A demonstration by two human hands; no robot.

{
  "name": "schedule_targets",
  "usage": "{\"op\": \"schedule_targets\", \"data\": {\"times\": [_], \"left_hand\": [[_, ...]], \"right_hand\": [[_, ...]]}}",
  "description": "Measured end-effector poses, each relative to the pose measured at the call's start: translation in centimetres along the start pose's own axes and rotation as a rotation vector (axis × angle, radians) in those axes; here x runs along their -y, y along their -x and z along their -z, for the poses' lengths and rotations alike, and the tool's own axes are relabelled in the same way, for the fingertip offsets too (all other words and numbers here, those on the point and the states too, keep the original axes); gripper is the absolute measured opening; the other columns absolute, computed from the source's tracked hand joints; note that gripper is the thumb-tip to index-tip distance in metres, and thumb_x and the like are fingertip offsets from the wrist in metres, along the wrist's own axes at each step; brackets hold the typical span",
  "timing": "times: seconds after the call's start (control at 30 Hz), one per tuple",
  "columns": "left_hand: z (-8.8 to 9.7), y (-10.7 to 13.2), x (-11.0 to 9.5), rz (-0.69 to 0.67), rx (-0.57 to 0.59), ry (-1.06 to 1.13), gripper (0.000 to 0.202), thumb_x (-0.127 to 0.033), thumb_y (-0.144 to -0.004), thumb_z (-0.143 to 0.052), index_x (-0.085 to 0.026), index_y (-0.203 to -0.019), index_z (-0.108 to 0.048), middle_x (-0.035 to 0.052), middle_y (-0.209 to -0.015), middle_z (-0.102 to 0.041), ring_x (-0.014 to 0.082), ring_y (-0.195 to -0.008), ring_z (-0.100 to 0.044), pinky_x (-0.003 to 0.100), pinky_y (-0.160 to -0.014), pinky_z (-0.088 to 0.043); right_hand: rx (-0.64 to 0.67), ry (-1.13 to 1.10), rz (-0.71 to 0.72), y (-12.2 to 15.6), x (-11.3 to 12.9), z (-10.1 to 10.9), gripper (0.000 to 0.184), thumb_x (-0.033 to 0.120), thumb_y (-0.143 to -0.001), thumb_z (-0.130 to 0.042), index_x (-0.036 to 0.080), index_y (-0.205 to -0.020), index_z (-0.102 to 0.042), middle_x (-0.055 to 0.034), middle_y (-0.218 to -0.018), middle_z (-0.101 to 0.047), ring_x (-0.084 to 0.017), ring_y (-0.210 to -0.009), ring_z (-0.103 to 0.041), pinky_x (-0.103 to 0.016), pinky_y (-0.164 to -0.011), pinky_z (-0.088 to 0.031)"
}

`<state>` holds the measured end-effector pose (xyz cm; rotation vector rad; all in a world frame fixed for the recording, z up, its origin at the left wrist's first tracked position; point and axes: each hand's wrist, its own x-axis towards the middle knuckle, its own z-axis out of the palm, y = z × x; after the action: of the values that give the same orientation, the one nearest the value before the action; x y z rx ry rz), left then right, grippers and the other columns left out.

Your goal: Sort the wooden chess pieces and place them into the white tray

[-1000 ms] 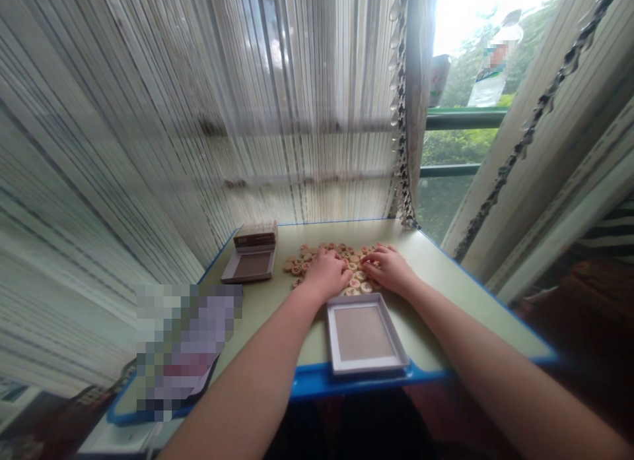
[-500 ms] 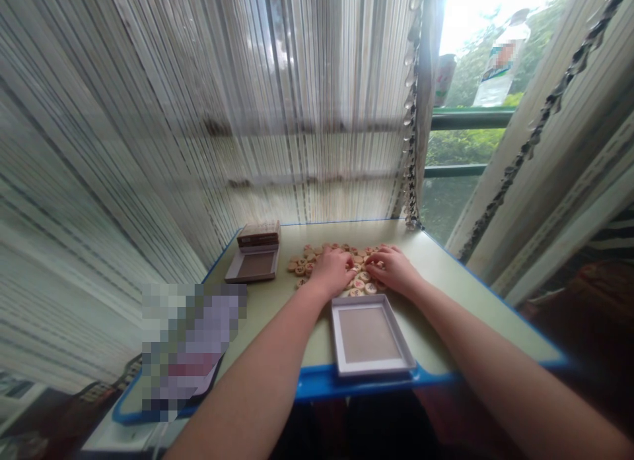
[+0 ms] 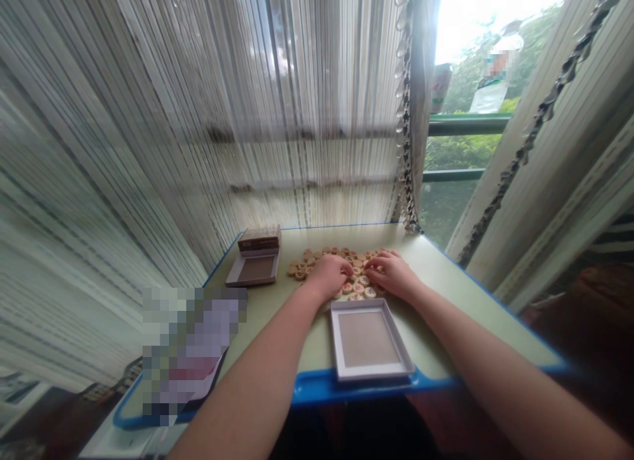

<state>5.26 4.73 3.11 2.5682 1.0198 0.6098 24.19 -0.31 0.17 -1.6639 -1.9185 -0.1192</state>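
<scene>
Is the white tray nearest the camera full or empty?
Empty. The white tray shows only its bare brown floor; the round wooden game pieces lie on the table beyond it, under both hands.

Two bare forearms and hands (image 3: 327, 276), no sleeves, rings or watch.

Round wooden game discs (image 3: 317, 257) lie mid-table (image 3: 446, 275); a shallow white box tray (image 3: 370, 340) sits before them, a second tray (image 3: 252, 270) to their left.
</scene>
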Motion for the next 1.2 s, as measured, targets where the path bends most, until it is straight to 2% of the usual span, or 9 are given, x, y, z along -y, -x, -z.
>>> {"op": "schedule_targets", "data": {"times": [0.1, 0.27, 0.37, 0.6, 0.77, 0.97, 1.2], "left_hand": [[0.0, -0.1, 0.4, -0.006, 0.018, -0.002, 0.027, -0.005, -0.068, -0.054, -0.021, -0.076, -0.074, 0.0009, -0.089, -0.072, 0.0156, -0.09, -0.062, 0.026, -0.09, -0.045], [0.7, 0.0, 0.9, 0.071, -0.061, -0.034, 0.029, -0.007, -0.073, -0.051, -0.022, -0.083, -0.074, 0.0024, -0.097, -0.07, 0.0159, -0.093, -0.062, 0.027, -0.092, -0.045], [1.3, 0.3, 0.9, 0.11, -0.071, -0.104, 0.028, -0.01, -0.076, -0.051, -0.023, -0.087, -0.074, 0.0025, -0.1, -0.07, 0.0178, -0.096, -0.06, 0.029, -0.094, -0.044], [1.2, 0.4, 1.1, 0.091, 0.017, -0.167, 0.028, -0.014, -0.079, -0.051, -0.025, -0.093, -0.073, 0.0029, -0.102, -0.069, 0.0181, -0.1, -0.058, 0.031, -0.094, -0.043], [1.1, 0.4, 1.2, 0.12, -0.004, -0.196, 0.032, -0.012, -0.079, -0.05, -0.025, -0.1, -0.07, 0.005, -0.102, -0.069, 0.0185, -0.101, -0.058, 0.031, -0.092, -0.043], [1.1, 0.3, 0.9, 0.049, 0.011, -0.274, 0.027, -0.021, -0.084, -0.047, -0.026, -0.097, -0.071, 0.0048, -0.1, -0.069, 0.0206, -0.097, -0.057, 0.033, -0.09, -0.043], [1.1, 0.3, 0.8, 0.059, 0.0, -0.324, 0.026, -0.023, -0.084, -0.049, -0.022, -0.095, -0.072, 0.0068, -0.099, -0.069, 0.0224, -0.095, -0.057, 0.034, -0.087, -0.044]], "right_hand": [[0.007, -0.01, 0.001, 0.0, 0.0, 0.0, 0.017, 0.033, -0.078, -0.058, 0.024, -0.08, -0.072, -0.0053, -0.079, -0.063, -0.02, -0.083, -0.05, -0.034, -0.084, -0.038], [0.019, -0.016, -0.012, 0.1, 0.0, 0.1, 0.02, 0.034, -0.079, -0.057, 0.024, -0.083, -0.073, -0.0059, -0.081, -0.063, -0.021, -0.085, -0.05, -0.034, -0.084, -0.039], [0.026, -0.026, -0.003, 0.1, 0.0, 0.0, 0.022, 0.035, -0.079, -0.057, 0.025, -0.087, -0.074, -0.0061, -0.082, -0.064, -0.022, -0.087, -0.05, -0.035, -0.086, -0.039], [0.023, -0.001, -0.004, 0.1, -0.1, 0.1, 0.021, 0.035, -0.079, -0.057, 0.026, -0.086, -0.075, -0.0066, -0.085, -0.065, -0.022, -0.089, -0.05, -0.034, -0.085, -0.04], [0.025, 0.022, 0.002, 0.0, 0.0, 0.1, 0.022, 0.038, -0.079, -0.058, 0.025, -0.087, -0.074, -0.0066, -0.082, -0.064, -0.022, -0.087, -0.051, -0.035, -0.085, -0.039], [0.033, 0.024, -0.009, -0.1, 0.2, 0.2, 0.022, 0.037, -0.078, -0.058, 0.024, -0.083, -0.074, -0.0062, -0.077, -0.063, -0.021, -0.083, -0.051, -0.034, -0.082, -0.038], [0.043, 0.025, -0.022, -0.2, 0.1, 0.1, 0.021, 0.037, -0.078, -0.059, 0.023, -0.082, -0.074, -0.0063, -0.078, -0.065, -0.021, -0.083, -0.051, -0.033, -0.081, -0.038]]}}
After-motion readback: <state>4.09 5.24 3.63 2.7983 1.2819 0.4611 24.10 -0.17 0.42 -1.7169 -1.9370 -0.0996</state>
